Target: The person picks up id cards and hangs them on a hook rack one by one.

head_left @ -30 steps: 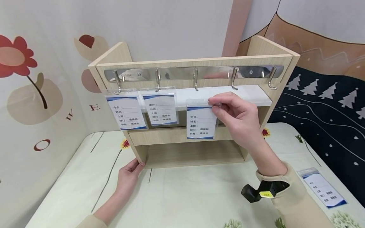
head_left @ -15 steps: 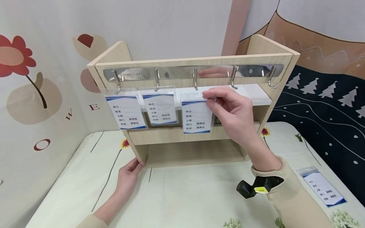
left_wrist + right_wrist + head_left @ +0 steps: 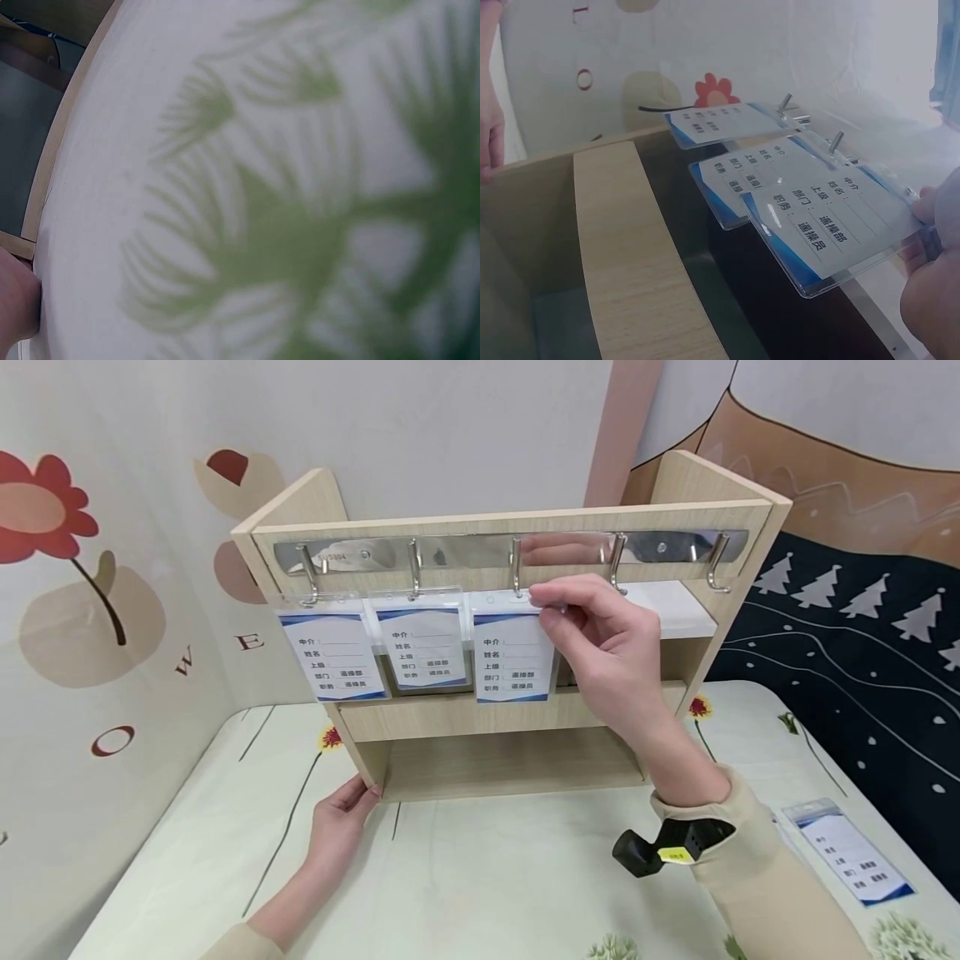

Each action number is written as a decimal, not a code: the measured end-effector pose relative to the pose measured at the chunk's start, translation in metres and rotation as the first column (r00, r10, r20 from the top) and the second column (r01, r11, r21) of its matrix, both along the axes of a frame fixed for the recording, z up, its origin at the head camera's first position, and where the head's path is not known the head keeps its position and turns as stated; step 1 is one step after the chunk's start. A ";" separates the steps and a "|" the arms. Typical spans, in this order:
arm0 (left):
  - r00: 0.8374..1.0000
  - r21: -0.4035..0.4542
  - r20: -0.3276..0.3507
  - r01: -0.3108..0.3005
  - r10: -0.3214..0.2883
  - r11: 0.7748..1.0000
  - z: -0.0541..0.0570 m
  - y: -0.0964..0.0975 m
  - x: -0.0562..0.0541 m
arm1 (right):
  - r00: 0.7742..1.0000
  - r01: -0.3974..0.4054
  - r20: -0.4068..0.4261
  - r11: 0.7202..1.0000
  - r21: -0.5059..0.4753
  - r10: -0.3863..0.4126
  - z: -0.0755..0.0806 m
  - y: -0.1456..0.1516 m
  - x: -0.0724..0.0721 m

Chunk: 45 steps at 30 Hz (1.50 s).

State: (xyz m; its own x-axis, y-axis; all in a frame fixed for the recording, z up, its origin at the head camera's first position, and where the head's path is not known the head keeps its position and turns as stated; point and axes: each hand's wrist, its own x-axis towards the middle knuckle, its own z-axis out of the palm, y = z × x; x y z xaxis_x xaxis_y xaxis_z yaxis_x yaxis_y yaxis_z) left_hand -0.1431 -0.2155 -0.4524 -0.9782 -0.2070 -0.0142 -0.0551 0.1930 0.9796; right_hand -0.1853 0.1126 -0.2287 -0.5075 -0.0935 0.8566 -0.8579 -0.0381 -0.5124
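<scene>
My right hand pinches the upper right corner of a clear badge holder with a white and blue card inside. The holder's top edge is right at the tip of the middle hook. Two matching badge holders hang to its left: one on the second hook, the other on the leftmost hook. In the right wrist view the held badge holder overlaps the one beside it. Low at the left, my left hand grips the bottom front corner of the wooden shelf.
Another badge holder lies on the patterned tablecloth at the right. Two further hooks stick out of the metal strip, right of the middle one. A printed curtain stands behind the shelf.
My right hand has lifted the badge holder up and slightly left, from below the hooks to the middle hook's tip. My left hand stays at the shelf's corner.
</scene>
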 end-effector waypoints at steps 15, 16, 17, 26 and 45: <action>1.000 -0.004 0.005 -0.009 0.009 1.000 0.000 0.000 0.000 | 0.997 0.070 -0.031 0.996 -0.059 -0.072 -0.001 -0.009 0.000; 1.000 -0.005 0.006 -0.008 0.008 1.000 0.000 0.000 0.000 | 0.997 0.071 -0.029 0.996 -0.058 -0.073 0.000 -0.009 0.000; 1.000 -0.006 0.005 -0.007 0.007 1.000 0.001 0.000 0.000 | 0.997 0.073 -0.028 0.996 -0.059 -0.074 0.000 -0.009 0.000; 1.000 -0.003 0.001 -0.003 0.003 1.000 0.001 0.000 0.000 | 0.991 0.093 -0.090 0.992 -0.086 -0.101 -0.001 -0.014 0.001; 1.000 -0.019 0.004 -0.004 0.004 1.000 0.001 0.000 0.000 | 0.971 0.225 -0.086 0.974 0.005 -0.223 -0.005 -0.014 -0.004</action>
State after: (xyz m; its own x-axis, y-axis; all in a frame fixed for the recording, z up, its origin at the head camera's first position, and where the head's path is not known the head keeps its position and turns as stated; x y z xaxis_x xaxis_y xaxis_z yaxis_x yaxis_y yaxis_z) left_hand -0.1434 -0.2153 -0.4509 -0.9774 -0.2110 -0.0141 -0.0597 0.2111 0.9756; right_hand -0.1892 0.0990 -0.2339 -0.4431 0.0020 0.8965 -0.8838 0.1667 -0.4372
